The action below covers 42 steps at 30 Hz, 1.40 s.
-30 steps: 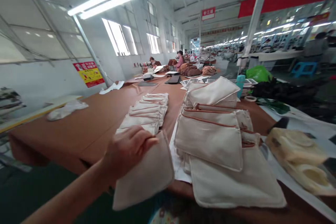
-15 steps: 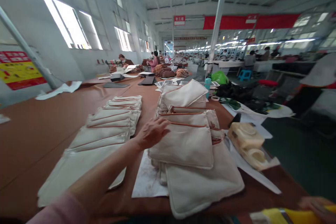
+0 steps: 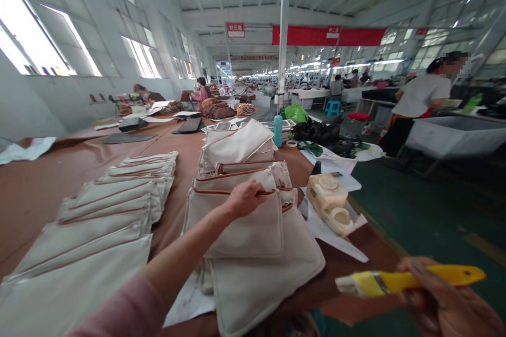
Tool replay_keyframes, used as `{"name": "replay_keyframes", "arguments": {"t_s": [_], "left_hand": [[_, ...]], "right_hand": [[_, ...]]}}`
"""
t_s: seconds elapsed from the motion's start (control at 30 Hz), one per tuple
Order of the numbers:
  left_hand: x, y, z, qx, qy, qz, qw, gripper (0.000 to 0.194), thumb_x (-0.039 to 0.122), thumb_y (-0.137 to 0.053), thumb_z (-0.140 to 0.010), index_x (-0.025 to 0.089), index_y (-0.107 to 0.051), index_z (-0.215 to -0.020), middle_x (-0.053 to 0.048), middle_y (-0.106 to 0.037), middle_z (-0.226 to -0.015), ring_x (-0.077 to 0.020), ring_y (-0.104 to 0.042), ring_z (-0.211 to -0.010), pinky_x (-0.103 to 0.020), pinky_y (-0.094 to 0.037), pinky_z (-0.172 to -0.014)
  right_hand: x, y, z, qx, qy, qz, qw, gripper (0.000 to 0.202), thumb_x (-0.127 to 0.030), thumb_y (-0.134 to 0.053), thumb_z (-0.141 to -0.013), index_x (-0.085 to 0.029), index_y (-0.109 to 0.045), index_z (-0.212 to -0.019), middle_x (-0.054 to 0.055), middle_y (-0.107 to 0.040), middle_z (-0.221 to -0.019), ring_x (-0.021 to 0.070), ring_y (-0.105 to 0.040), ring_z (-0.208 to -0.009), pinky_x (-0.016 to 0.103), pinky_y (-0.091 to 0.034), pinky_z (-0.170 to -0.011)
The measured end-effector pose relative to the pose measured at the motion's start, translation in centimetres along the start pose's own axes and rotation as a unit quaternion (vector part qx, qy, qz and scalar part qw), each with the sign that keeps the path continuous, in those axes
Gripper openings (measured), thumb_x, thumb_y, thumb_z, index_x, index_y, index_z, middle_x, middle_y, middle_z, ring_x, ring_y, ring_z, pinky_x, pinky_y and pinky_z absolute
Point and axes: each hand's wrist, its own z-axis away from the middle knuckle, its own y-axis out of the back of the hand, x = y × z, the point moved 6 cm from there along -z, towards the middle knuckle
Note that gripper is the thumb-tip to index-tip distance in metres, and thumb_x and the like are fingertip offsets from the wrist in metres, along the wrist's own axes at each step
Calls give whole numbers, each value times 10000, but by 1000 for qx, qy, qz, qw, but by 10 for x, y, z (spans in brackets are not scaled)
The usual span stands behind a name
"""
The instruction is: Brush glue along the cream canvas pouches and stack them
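Note:
My left hand (image 3: 245,199) pinches the brown-trimmed top edge of a cream fabric panel (image 3: 247,229), which lies on a pile of similar panels. At the lower right, my right hand (image 3: 438,292) grips a yellow-handled brush (image 3: 395,281), its pale bristles pointing left. Another cream panel (image 3: 269,279) lies partly under the held one. To the left, a row of overlapping cream panels (image 3: 106,205) with brown edging spreads over the brown table covering (image 3: 79,142).
A stained plastic container (image 3: 326,192) stands near the table's right edge. Behind the pile are a teal bottle (image 3: 278,131) and a tape roll (image 3: 291,143). A person (image 3: 422,89) stands at the right beside a white bin (image 3: 458,137).
The view has turned right. My left hand has closed on the top panel's edge. My right hand has risen further into view with the brush.

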Motion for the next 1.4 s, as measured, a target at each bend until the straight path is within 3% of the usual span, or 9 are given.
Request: {"name": "replay_keyframes", "arguments": {"t_s": [0.2,0.4,0.47,0.6,0.77,0.97,1.1,1.27,1.4], "left_hand": [[56,28,55,-45,-106,170,979,263,340,-548,-935,217,-755,-1042,-15,-686,-879,-147,-616,-809,-216,-430,-723],[93,38,94,-108,-85,278,951,254,336,-574,-924,177,-772,-919,6,-576,-787,-109,-553,-709,-196,-379,-628],[101,39,101,-121,-94,298,942,244,327,-584,-922,173,-774,-916,6,-572,-789,-109,-557,-728,-191,-385,-644],[108,38,109,-118,-90,303,941,207,270,-596,-915,166,-775,-916,3,-594,-794,-114,-578,-767,-188,-402,-689],[117,37,118,-105,-103,270,952,167,280,-619,-915,190,-760,-916,5,-623,-824,-110,-595,-763,-188,-414,-680],[131,38,144,-7,-223,91,970,181,304,-543,-983,220,-689,-916,9,-610,-850,-98,-549,-684,-230,-360,-600],[141,37,155,75,-306,-38,948,282,398,-502,-1002,201,-618,-836,6,-562,-761,-126,-457,-607,-293,-269,-533],[147,39,162,131,-352,-102,921,230,288,-528,-991,194,-563,-784,13,-521,-707,-147,-399,-590,-339,-234,-535],[151,41,167,141,-380,-118,906,154,231,-529,-969,180,-583,-834,11,-520,-701,-155,-399,-598,-352,-247,-546]], "right_hand": [[-51,-68,17,-52,66,-110,990,364,-428,-895,-676,-157,-668,-759,-9,-460,-571,84,-383,-486,122,-310,-387],[-50,-106,23,-170,180,-51,968,248,-399,-746,-880,-168,-660,-852,-19,-485,-608,109,-420,-512,180,-362,-450],[-50,-105,22,-169,219,10,961,252,-406,-731,-887,-165,-661,-863,-10,-508,-628,130,-458,-538,205,-382,-471],[-61,-88,25,-108,275,57,954,273,-427,-680,-919,-162,-658,-859,-12,-501,-612,144,-478,-536,234,-402,-499],[-66,-85,41,-138,290,89,943,271,-434,-653,-933,-171,-653,-866,-14,-520,-602,144,-474,-523,233,-396,-486],[-72,-65,30,-76,279,75,954,299,-456,-667,-911,-165,-660,-845,-1,-509,-611,155,-479,-531,255,-405,-504],[-73,-70,41,-146,251,40,956,244,-407,-662,-935,-175,-677,-861,5,-517,-657,141,-461,-555,240,-390,-514],[-74,-79,59,-265,226,91,933,210,-370,-661,-949,-198,-679,-830,16,-550,-724,139,-468,-570,224,-378,-488],[-91,-66,57,-197,260,118,938,221,-396,-711,-898,-199,-696,-800,39,-578,-777,155,-483,-587,235,-374,-478]]}}
